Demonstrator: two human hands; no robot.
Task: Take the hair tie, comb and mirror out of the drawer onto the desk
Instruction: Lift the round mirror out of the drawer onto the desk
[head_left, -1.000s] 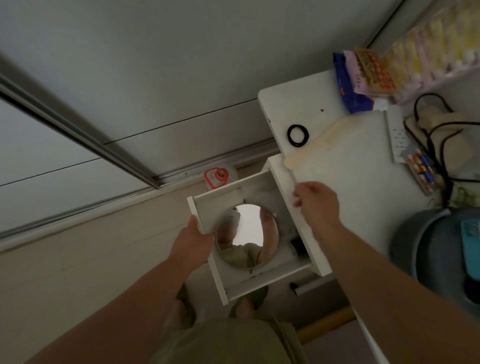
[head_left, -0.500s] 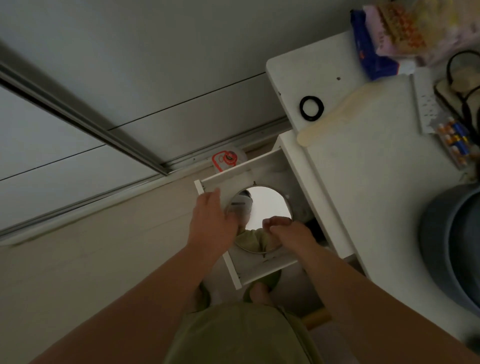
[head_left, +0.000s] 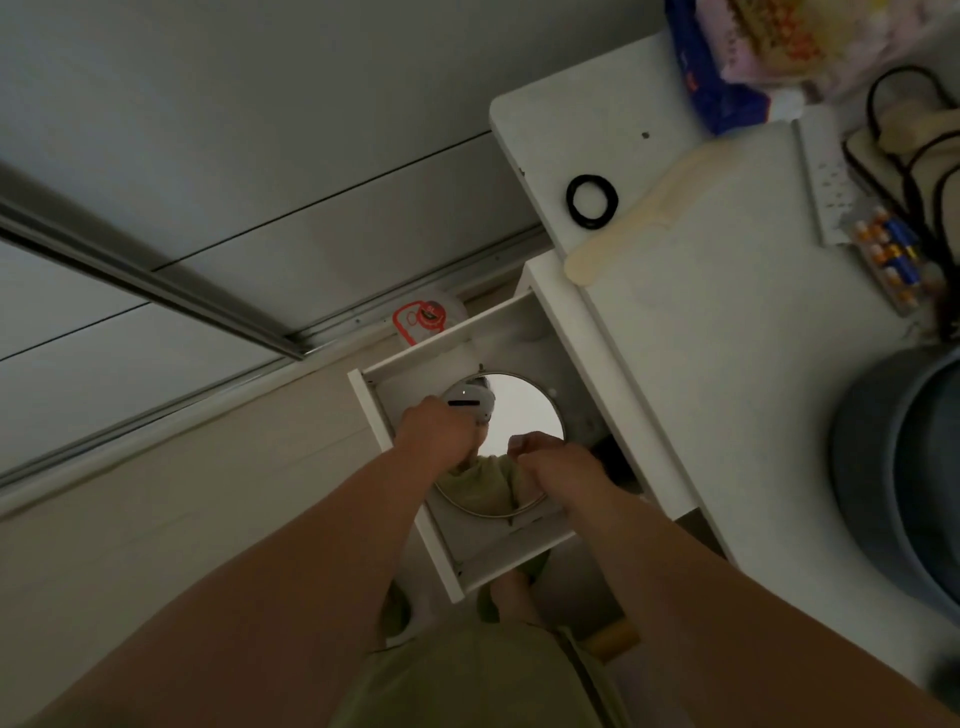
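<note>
The round mirror (head_left: 524, 415) lies flat in the open white drawer (head_left: 511, 569) under the desk (head_left: 727, 395). My left hand (head_left: 434, 436) curls over the mirror's left rim. Over its lower right rim, my right hand (head_left: 556, 462) has its fingers bent onto the glass. Both hands hide part of the rim. The black hair tie (head_left: 592, 201) rests on the desk near its far left corner. Beside it, the cream comb (head_left: 634, 223) lies diagonally, its handle end at the desk edge above the drawer.
A blue-grey bucket (head_left: 898, 467) stands at the desk's right. At the back are a power strip (head_left: 826, 182), a battery pack (head_left: 888, 260), black cables (head_left: 914, 130) and snack bags (head_left: 727, 78). A red-and-white object (head_left: 421, 319) sits on the floor behind the drawer.
My right hand came off the desk edge and went down into the drawer onto the mirror. My left hand slid from the drawer's front panel onto the mirror's left rim.
</note>
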